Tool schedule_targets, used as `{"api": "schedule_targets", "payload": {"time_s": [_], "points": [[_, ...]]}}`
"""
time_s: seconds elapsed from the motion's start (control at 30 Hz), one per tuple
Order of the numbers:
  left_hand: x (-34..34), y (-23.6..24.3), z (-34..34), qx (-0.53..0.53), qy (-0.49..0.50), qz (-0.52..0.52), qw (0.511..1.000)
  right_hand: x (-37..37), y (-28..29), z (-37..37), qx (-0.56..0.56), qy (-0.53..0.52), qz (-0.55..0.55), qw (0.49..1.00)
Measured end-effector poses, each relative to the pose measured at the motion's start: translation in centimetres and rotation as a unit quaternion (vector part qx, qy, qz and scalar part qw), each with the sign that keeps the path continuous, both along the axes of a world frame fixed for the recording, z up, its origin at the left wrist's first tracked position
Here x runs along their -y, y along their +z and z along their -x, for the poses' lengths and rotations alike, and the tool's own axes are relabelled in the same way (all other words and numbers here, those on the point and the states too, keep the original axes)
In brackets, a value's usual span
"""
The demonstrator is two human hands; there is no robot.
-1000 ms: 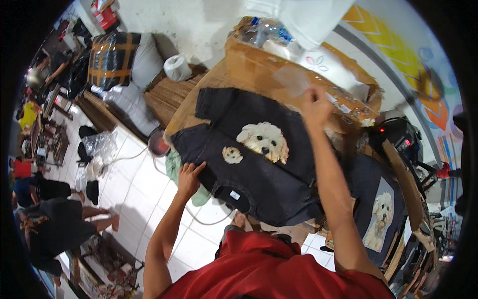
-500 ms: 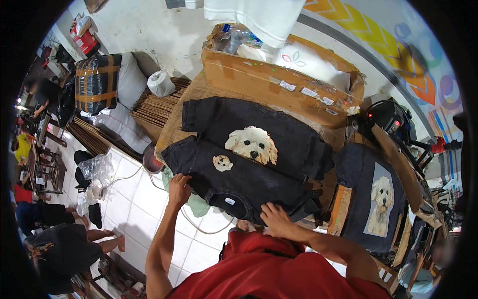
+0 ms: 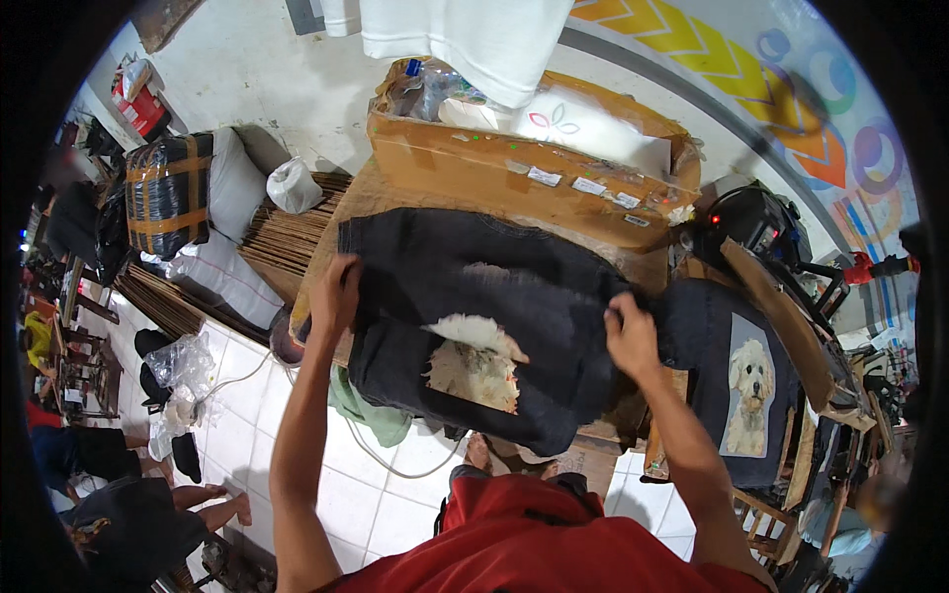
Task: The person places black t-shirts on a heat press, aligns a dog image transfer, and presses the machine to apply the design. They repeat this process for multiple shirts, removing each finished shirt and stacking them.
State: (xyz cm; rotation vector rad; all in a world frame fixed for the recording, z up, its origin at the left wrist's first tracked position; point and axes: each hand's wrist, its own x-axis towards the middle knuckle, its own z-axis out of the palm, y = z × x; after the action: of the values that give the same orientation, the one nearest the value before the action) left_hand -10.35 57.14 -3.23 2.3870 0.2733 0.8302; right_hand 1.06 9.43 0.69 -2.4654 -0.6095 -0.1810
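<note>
Black T-shirts (image 3: 573, 371) lie on the wooden table in front of me, blurred by motion and partly doubled over. A cream dog print (image 3: 474, 374) shows in part near the front edge, cut across by a fold. My left hand (image 3: 339, 289) is closed in a pinch on the cloth at its left side. At the right side, my right hand (image 3: 631, 334) pinches the cloth with bent fingers. To the right, another dark shirt (image 3: 707, 425) lies flat, with a full dog picture (image 3: 751, 385) on it.
A long cardboard box (image 3: 474, 168) with plastic and white items stands behind the shirts. White cloth (image 3: 455, 40) hangs above it. At left are stacked cardboard sheets (image 3: 292, 237) and a taped black bundle (image 3: 170, 193). A cable (image 3: 405, 476) runs over the tiled floor; people sit at far left.
Both hands have moved up and away from me, drawing the front shirt's cloth over the back one. The small dog print and the neckline near me no longer show.
</note>
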Motion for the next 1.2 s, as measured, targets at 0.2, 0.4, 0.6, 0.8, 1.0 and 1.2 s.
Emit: {"api": "schedule_targets", "payload": {"time_s": [0.2,0.4,0.6,0.8,1.0,1.2], "points": [[-2.4,-1.2,-16.0,-0.146,-0.072,-0.162,0.973,-0.7,-1.3,-11.4,-0.090,-0.044,0.156,0.983],[-2.3,-7.4,-21.4,-0.161,-0.078,-0.248,0.952,0.4,-4.5,-15.3,-0.082,-0.053,0.263,0.960],[10.4,-9.0,-15.0,-0.040,-0.111,-0.124,0.985,-5.7,-3.6,-0.2,-0.035,0.193,0.235,0.952],[14.0,-11.6,-8.7,-0.223,-0.170,-0.180,0.943,-1.3,-1.1,-3.4,-0.011,-0.009,0.503,0.864],[17.2,-11.6,-9.9,-0.203,-0.171,-0.132,0.955,-3.1,-1.4,-0.6,0.130,0.045,0.162,0.977],[21.3,-12.0,-10.6,-0.196,-0.160,-0.170,0.952,-3.7,-3.2,-2.6,-0.150,-0.189,0.259,0.935]]}}
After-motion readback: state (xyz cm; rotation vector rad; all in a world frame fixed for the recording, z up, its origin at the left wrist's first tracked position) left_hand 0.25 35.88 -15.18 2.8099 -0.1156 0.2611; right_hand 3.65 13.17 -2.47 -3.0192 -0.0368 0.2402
